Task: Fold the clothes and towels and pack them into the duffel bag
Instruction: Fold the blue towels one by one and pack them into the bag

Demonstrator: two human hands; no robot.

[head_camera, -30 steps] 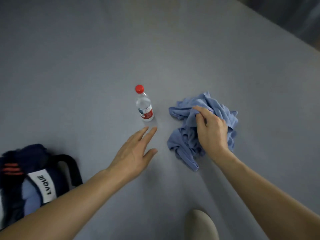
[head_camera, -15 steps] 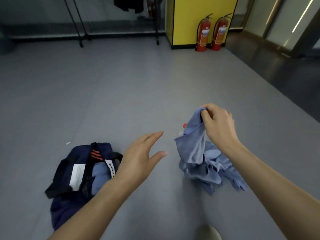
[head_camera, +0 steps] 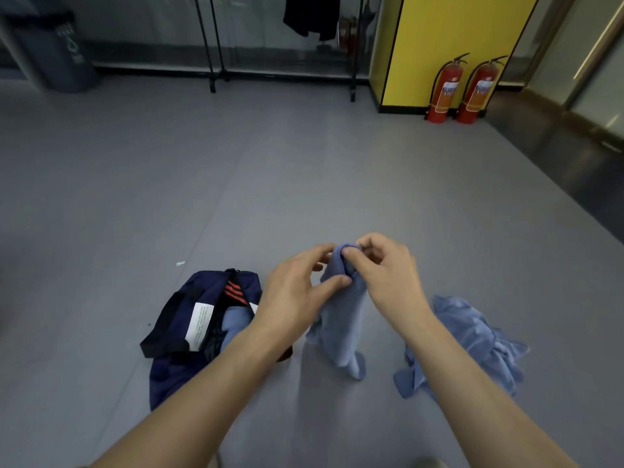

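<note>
Cloth [head_camera: 341, 319] hangs, long axis vertical, top pinched by left hand [head_camera: 297, 292] and right hand [head_camera: 385, 275] (both grips closed).

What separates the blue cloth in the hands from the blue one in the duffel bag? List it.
The held blue cloth hangs, pinched near its top edge by the left hand and right hand; the packed blue cloth lies inside the open duffel bag, touched by neither. The held one shows nearly full length; the packed one is mostly hidden. Both are light blue.

towel [head_camera: 341, 322]: soft cloth | duffel bag [head_camera: 202, 285]: matt fab. | floor [head_camera: 304, 180]: sm., matt
</note>
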